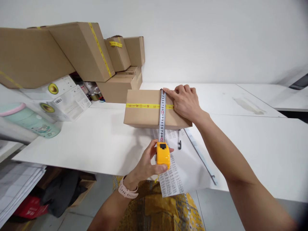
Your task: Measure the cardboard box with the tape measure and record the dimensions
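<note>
A small cardboard box (pixel 141 109) sealed with yellow tape lies on the white table (pixel 96 144). My left hand (pixel 146 162) grips a yellow tape measure (pixel 163 155) near the table's front edge. Its white blade (pixel 161 115) runs up over the box top. My right hand (pixel 185 101) rests on the box, fingers pressing the blade's end at the far edge. Under the box lies a printed sheet (pixel 173 176) with a pen (pixel 179 142) on it.
Several taped cardboard boxes (pixel 81 48) are stacked at the back left, above white avocado-print cartons (pixel 62 96). A mint cylinder with a pink rim (pixel 29 120) lies at the left. A long ruler (pixel 201 155) lies on the sheet's right edge. Boxes and bags sit under the table.
</note>
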Demonstrator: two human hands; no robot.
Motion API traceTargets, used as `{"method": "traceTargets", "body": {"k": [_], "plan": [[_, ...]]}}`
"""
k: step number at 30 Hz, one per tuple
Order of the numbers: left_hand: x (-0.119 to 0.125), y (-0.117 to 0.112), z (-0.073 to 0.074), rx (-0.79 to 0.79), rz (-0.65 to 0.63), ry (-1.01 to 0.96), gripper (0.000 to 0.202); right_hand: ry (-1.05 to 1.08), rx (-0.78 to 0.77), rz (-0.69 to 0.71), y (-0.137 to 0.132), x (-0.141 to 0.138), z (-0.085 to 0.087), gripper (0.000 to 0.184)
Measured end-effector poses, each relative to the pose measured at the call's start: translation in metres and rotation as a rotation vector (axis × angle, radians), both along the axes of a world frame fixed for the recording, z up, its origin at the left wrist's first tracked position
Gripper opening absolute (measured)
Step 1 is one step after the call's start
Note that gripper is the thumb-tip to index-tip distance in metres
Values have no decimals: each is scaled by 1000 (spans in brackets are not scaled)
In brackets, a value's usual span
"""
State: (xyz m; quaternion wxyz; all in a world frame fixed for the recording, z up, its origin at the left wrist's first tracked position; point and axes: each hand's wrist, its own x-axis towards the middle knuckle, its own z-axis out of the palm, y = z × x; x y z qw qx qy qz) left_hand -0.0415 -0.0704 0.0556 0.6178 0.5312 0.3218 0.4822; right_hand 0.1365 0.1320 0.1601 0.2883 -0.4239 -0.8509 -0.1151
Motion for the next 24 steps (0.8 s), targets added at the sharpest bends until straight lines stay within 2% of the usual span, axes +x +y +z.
{"method": "traceTargets", "body": {"k": [4,7,11,13,15,18,20,22,24], "plan": [[-3,-7,12,91,70,-40,72,69,-44,-26,21,-1,-4,51],[-5,-17,16,118,79,-20,77,92,-92,-50,46,-3,-6,50],[-3,-34,7,26,14,18,77,48,-211,-68,79,-9,-3,48],[-1,-44,-1,-25,-9,13,79,64,-213,-88,83,-12,3,48],[2,-54,-10,-66,-24,-21,81,155,-142,-89,70,-14,11,49],[3,-65,-17,-140,-49,-83,83,383,-114,-40,20,-11,19,50],[3,-70,-16,-180,-77,-59,82,515,-259,44,-23,-3,16,53],[4,-71,-12,-193,-115,24,80,587,-507,179,-62,9,6,53],[6,-70,-8,-183,-162,117,78,680,-737,274,-88,22,-9,49]]}}
